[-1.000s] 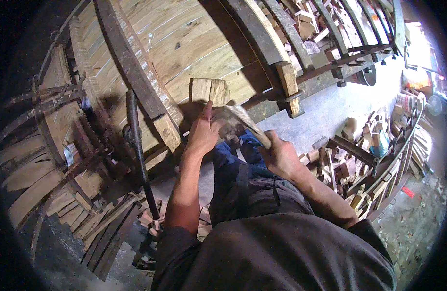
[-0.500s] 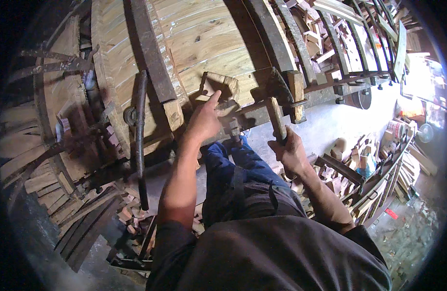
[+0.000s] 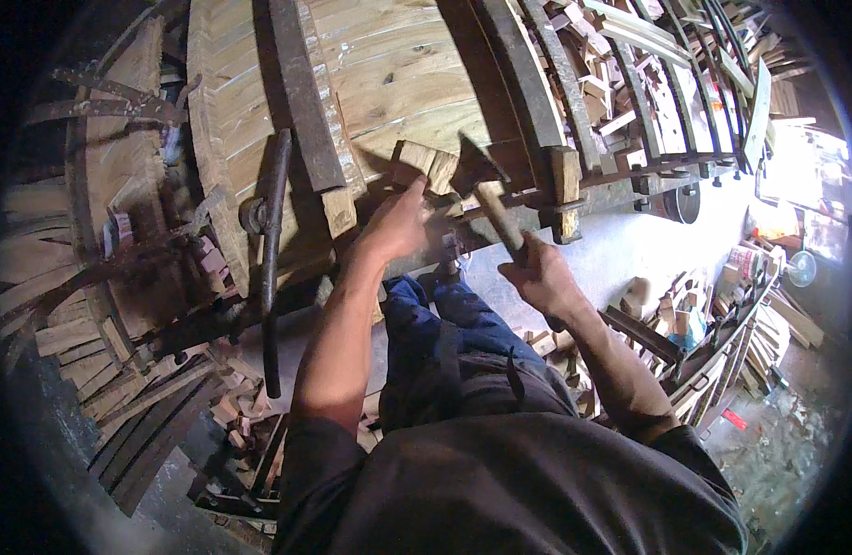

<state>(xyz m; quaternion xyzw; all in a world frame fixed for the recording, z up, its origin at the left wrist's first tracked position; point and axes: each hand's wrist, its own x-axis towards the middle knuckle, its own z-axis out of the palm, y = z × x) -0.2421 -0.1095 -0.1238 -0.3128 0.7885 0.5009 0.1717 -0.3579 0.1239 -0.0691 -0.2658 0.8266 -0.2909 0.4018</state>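
Note:
My right hand (image 3: 544, 279) is closed round the wooden handle of a hatchet (image 3: 500, 220). Its dark, flared head lies up against the right side of a wood block (image 3: 433, 166); whether they touch I cannot tell. My left hand (image 3: 398, 220) grips the near side of this pale block, with the fingers partly hidden and blurred. Both are over the near edge of a large panel of joined planks (image 3: 389, 83). Dark metal bars (image 3: 306, 102) cross the panel, with pale wooden pieces at their near ends.
A dark metal rod (image 3: 274, 259) hangs at the panel's left edge. Scrap wood (image 3: 690, 310) is heaped on the right, by a metal rack. Curved boards (image 3: 153, 439) lie at lower left. More offcuts (image 3: 602, 88) sit among the bars at upper right.
The hatchet has swung leftward and its head has come close to the block. My right hand has moved slightly left and up. The block looks tilted a little differently in my left hand.

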